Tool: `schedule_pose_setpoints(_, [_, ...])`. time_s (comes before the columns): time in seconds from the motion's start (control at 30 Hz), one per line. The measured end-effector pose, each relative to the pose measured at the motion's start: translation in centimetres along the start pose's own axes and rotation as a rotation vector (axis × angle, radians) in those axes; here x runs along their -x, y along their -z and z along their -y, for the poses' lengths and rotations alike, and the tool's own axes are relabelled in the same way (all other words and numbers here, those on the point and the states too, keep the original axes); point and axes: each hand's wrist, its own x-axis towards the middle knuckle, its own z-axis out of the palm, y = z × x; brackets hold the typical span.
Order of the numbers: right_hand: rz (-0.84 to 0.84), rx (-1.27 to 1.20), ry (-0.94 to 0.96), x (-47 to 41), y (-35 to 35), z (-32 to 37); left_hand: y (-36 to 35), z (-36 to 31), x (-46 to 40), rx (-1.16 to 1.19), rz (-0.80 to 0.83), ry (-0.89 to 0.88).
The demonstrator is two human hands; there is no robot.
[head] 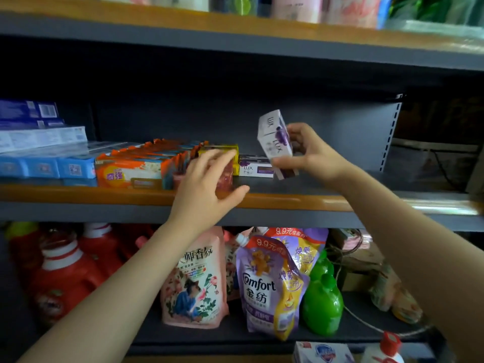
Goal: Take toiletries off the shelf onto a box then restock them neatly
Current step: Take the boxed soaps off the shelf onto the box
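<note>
The right hand [311, 153] holds a purple soap pack [276, 142] tilted above the middle shelf [288, 199], thumb below and fingers curled round its far side. Just under it, another purple soap box [255, 169] lies flat on the shelf, beside a yellow box [222, 150]. The left hand [207, 184] reaches in with fingers spread wide, covering a reddish pack [226, 176] at the shelf's front edge; whether it touches is hard to tell. Orange soap packs [136, 169] and blue boxes [47, 167] line up to the left. Below stand refill pouches [267, 284], red jugs [65, 271] and a green bottle [323, 302].
</note>
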Motion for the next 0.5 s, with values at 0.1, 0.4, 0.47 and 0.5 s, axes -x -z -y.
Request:
schedule_pose_setpoints(0.1, [0.139, -0.132, 0.027, 2.7, -0.1, 1.5, 1.6, -4.0, 0.6, 0.296, -0.047, 0.113])
schedule_pose_setpoints(0.4, [-0.160, 0.852, 0.569, 8.9, -5.1, -0.8, 2.6, -5.3, 3.9, 0.534, 0.169, 0.460])
schedule_pose_setpoints(0.47, [-0.141, 0.796, 0.650, 10.0, -5.3, -1.9, 2.3, -4.5, 5.2, 0.598, 0.202, 0.432])
schedule_pose_setpoints(0.5, [-0.076, 0.657, 0.589, 10.4, -5.2, -2.2, 2.2, -4.1, 5.9, 0.646, 0.227, 0.420])
